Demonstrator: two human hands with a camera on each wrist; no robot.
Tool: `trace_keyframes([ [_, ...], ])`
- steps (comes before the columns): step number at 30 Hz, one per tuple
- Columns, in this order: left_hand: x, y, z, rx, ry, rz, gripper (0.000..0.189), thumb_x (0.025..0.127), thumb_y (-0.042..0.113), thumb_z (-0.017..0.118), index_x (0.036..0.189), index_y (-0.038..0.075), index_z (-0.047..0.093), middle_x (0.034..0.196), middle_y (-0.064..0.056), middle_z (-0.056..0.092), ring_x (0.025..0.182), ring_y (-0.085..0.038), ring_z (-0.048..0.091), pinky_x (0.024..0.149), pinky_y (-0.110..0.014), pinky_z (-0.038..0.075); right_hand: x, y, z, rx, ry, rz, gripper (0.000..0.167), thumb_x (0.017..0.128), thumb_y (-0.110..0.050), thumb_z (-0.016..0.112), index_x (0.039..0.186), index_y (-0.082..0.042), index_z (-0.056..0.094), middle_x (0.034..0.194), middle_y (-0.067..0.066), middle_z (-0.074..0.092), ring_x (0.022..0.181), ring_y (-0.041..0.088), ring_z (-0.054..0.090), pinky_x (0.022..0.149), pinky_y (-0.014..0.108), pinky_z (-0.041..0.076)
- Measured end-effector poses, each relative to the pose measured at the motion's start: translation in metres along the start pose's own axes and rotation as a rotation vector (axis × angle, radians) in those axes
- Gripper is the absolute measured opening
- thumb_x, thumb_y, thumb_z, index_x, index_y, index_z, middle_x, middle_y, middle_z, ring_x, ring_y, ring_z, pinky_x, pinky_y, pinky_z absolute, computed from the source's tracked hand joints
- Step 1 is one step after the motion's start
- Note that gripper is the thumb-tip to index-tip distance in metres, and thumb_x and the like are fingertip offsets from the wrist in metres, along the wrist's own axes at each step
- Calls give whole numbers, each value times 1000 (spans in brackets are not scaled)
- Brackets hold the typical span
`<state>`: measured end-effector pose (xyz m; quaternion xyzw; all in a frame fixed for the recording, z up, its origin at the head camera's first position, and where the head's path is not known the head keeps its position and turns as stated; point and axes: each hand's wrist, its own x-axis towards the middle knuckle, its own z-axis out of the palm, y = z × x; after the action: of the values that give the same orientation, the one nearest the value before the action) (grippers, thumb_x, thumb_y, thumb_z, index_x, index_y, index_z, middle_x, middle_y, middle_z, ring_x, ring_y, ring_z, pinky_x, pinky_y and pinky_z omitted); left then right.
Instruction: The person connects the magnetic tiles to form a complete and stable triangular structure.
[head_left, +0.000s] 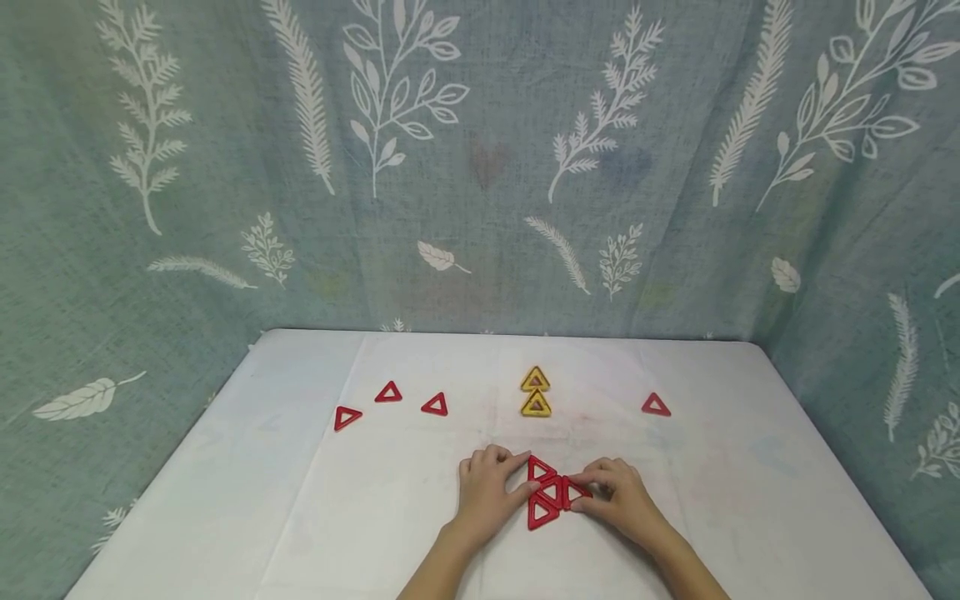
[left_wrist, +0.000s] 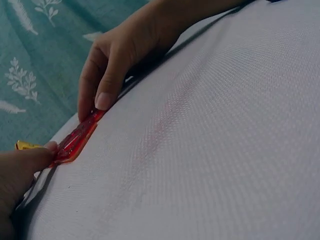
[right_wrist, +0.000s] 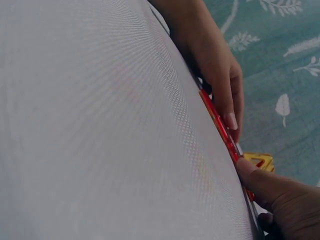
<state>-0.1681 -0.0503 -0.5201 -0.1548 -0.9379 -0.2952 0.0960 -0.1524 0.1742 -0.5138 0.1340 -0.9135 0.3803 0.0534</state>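
Note:
Four red triangular frame tiles lie flat together on the white-covered table, edges touching. My left hand (head_left: pixel 486 493) is at their left side, its index finger at the top corner of the upper tile (head_left: pixel 539 471) and its thumb across that tile's lower corner, holding it. From the right, my right hand (head_left: pixel 618 498) pinches the rightmost tile (head_left: pixel 575 493) between thumb and index finger. The middle tile (head_left: pixel 551 492) sits between the others, and the lower tile (head_left: pixel 542 511) is untouched. In the left wrist view the joined red tiles (left_wrist: pixel 75 142) appear edge-on between both hands.
Two yellow triangles (head_left: pixel 536 405) stand behind the hands, one behind the other. Three loose red triangles (head_left: pixel 388 392) lie at the back left, and another red triangle (head_left: pixel 656 406) at the back right. A leaf-patterned green curtain (head_left: pixel 480 208) hangs behind the white table (head_left: pixel 360 517).

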Motion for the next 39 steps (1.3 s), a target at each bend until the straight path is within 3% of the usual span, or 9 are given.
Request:
trace_keyframes([
  [5,0,-1,-1,7,-42,9,46,83,46,65,123,21,64,100,5,48,93,-14,40,81,-39,26,-1,1,0,3,-5,-38,31,70,-30,81,100,-25,74,89,-17,60,76,2,40,70,27,32],
  [14,0,2,-2,24,-2,36,45,83,43,66,122,20,65,99,4,47,90,-14,39,79,-38,26,-1,1,0,-16,12,-58,31,71,-32,80,100,-26,73,89,-17,59,76,1,40,70,28,31],
  [18,0,3,-1,18,-18,9,46,83,44,66,122,21,65,99,4,47,91,-14,39,80,-39,26,-1,0,2,-23,39,-51,35,66,-36,83,98,-25,73,88,-19,59,77,2,41,71,29,32],
  [24,-1,2,2,1,-31,-41,46,81,45,68,120,21,63,100,4,48,93,-14,39,83,-39,27,0,-2,6,-37,114,0,38,58,-35,88,90,-24,72,86,-17,58,78,4,44,73,31,36],
  [30,-2,3,4,-3,23,-49,47,78,46,71,115,20,58,99,5,49,91,-13,39,81,-36,27,-1,-7,7,-127,201,86,36,57,-31,89,84,-21,68,84,-8,59,80,10,45,72,33,33],
  [35,-3,4,5,2,74,-35,48,75,45,73,111,19,57,97,7,50,89,-11,41,80,-35,27,0,-11,5,-163,178,171,39,59,-34,88,86,-16,66,87,-2,59,84,16,46,74,36,32],
  [39,-4,4,4,-9,76,-42,48,75,46,73,112,20,56,96,9,51,89,-10,41,79,-34,26,1,-13,4,-153,153,201,39,60,-34,88,87,-15,67,88,-1,59,86,19,48,76,39,32],
])
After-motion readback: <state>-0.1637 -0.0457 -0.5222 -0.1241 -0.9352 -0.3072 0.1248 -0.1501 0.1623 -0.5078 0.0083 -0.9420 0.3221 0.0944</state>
